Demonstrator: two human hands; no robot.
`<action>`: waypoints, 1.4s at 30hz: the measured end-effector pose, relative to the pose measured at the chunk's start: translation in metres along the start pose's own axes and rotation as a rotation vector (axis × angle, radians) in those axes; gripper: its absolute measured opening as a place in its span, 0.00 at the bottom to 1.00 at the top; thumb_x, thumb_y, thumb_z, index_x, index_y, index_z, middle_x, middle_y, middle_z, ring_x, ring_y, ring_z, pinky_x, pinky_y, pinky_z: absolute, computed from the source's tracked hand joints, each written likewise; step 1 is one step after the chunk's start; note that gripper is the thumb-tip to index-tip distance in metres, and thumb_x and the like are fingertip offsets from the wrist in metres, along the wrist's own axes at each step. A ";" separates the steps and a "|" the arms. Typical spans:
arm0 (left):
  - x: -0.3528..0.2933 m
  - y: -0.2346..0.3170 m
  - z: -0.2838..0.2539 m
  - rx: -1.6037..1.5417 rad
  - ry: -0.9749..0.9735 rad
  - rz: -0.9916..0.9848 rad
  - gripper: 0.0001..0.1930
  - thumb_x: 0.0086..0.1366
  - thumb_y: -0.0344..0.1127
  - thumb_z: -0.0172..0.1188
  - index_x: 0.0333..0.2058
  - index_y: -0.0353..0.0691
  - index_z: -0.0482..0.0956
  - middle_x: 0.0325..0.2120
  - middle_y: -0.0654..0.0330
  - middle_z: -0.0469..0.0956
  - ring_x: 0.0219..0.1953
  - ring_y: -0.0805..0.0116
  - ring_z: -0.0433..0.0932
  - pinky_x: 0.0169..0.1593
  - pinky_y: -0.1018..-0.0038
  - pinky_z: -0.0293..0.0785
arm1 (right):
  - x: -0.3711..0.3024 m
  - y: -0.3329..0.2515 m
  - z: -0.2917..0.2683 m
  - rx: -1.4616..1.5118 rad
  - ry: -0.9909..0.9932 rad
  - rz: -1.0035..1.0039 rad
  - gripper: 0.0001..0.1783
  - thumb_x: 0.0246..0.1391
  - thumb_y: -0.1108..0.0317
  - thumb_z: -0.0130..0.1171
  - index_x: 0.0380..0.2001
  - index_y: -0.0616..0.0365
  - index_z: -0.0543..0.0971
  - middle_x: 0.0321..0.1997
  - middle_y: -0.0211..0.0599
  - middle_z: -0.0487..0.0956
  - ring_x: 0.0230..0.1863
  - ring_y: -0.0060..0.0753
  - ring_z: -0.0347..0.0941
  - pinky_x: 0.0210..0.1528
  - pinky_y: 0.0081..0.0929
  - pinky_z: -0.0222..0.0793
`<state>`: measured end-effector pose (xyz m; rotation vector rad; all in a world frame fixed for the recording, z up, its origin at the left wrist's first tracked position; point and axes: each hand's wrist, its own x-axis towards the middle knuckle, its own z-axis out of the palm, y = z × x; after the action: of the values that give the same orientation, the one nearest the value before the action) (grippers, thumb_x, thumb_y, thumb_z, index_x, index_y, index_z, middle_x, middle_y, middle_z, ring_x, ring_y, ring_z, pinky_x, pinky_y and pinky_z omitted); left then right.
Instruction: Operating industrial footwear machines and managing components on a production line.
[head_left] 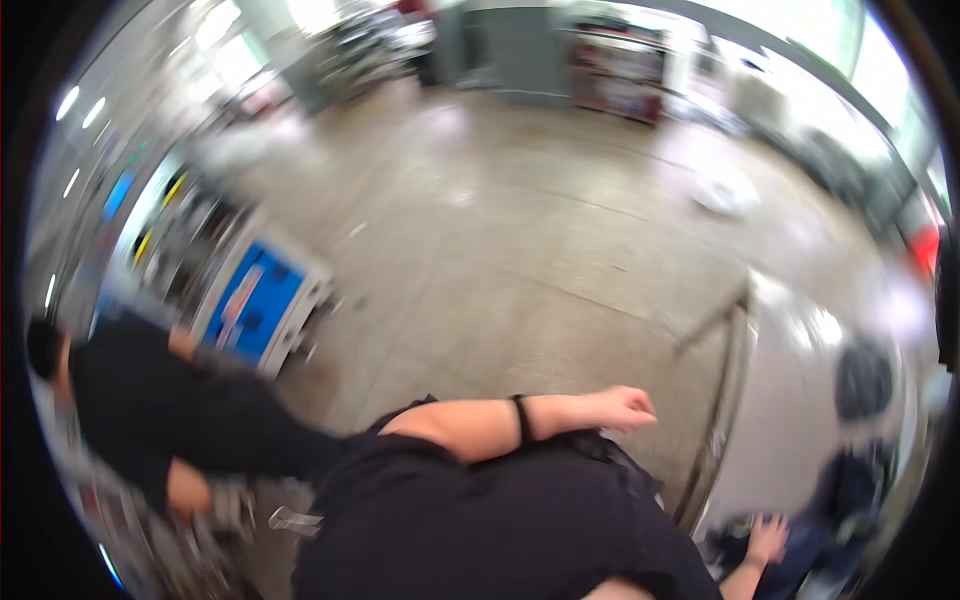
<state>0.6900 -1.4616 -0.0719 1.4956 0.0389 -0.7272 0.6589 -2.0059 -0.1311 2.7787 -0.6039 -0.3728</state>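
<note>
My left hand (622, 408) hangs in front of my black shirt, the forearm with a dark band crossing from the left. Its fingers are curled in, and I see nothing in them. Low on the right, my right hand (768, 540) has its fingers spread over a dark bundle (730, 545) that looks like cloth, at the near end of a pale table (775, 420). Blur hides whether the fingers touch it.
On the left a person in black (190, 400) stands close beside me, near a machine with a blue panel (258, 300). The table's metal edge (715, 440) runs along my right, with a dark round item (862, 382) on top. A shelf rack (620, 75) stands far back.
</note>
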 end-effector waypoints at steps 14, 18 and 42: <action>-0.089 -0.051 -0.069 0.021 0.539 0.067 0.18 0.59 0.46 0.63 0.40 0.38 0.75 0.34 0.52 0.80 0.37 0.61 0.79 0.40 0.66 0.74 | 0.129 -0.244 -0.082 -0.212 -0.396 -0.576 0.41 0.53 0.37 0.41 0.66 0.44 0.54 0.66 0.42 0.58 0.63 0.52 0.54 0.54 0.72 0.48; -0.099 -0.061 -0.085 0.064 0.588 0.083 0.19 0.58 0.47 0.63 0.40 0.38 0.75 0.33 0.53 0.80 0.36 0.62 0.79 0.39 0.67 0.74 | 0.129 -0.277 -0.078 -0.144 -0.448 -0.648 0.40 0.52 0.40 0.43 0.65 0.47 0.55 0.63 0.43 0.60 0.61 0.50 0.56 0.52 0.68 0.51; -0.095 -0.049 -0.121 0.142 0.539 0.251 0.18 0.58 0.45 0.63 0.40 0.39 0.75 0.31 0.54 0.80 0.34 0.62 0.79 0.37 0.66 0.74 | 0.077 -0.375 -0.060 0.333 -0.716 -0.794 0.36 0.49 0.62 0.58 0.60 0.61 0.60 0.50 0.45 0.72 0.46 0.42 0.70 0.42 0.44 0.68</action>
<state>0.6414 -1.3079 -0.0861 1.7598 0.2074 -0.1142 0.8824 -1.6983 -0.2083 3.0398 0.4132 -1.5854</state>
